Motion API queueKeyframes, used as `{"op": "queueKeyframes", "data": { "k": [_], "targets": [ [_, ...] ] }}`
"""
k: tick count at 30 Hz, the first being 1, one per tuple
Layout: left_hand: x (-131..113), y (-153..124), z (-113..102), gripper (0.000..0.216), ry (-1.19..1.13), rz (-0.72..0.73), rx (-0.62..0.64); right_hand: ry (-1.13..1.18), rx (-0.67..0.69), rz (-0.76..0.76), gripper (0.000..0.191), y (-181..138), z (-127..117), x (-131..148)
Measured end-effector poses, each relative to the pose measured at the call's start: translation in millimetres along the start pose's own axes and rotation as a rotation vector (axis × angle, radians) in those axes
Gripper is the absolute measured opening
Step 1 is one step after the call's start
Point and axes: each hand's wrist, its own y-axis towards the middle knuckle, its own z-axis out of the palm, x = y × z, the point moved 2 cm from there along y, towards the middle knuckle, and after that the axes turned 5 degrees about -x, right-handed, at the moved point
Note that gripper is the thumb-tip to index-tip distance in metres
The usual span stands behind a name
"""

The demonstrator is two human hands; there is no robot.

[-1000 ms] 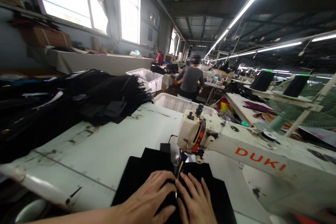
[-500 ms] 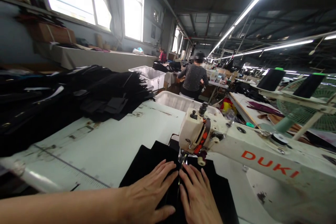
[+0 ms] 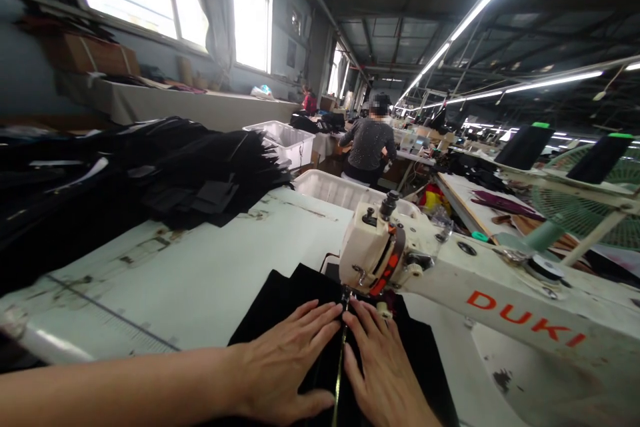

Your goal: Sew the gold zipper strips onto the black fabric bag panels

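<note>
My left hand lies flat, fingers spread, on a piece of black fabric at the near edge of the white sewing table. My right hand lies flat on the same fabric just to the right of it. A thin metallic strip, perhaps a zipper, runs between the two hands up to the needle. The fingertips of both hands sit right below the head of the white sewing machine, marked DUKI.
A big heap of black fabric pieces covers the table's left and far side. White plastic bins stand behind the table. A person in a dark top sits further back. A green fan and black thread cones are at right.
Both hands have slid forward with the fabric towards the needle, and the view has shifted slightly. The fingers have flattened out on the cloth.
</note>
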Motion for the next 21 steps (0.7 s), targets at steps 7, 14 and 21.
{"op": "queueKeyframes", "data": {
  "k": [7, 14, 21],
  "targets": [
    [-2, -18, 9, 0.081, -0.023, -0.015, -0.015, 0.009, 0.025, -0.152, 0.043, -8, -7, 0],
    [7, -14, 15, 0.084, -0.015, -0.019, -0.019, 0.064, -0.166, -0.155, 0.025, -8, -13, 4],
    [6, -12, 11, 0.085, -0.011, -0.062, -0.012, 0.037, -0.181, -0.178, 0.025, -3, -14, 3]
  ]
}}
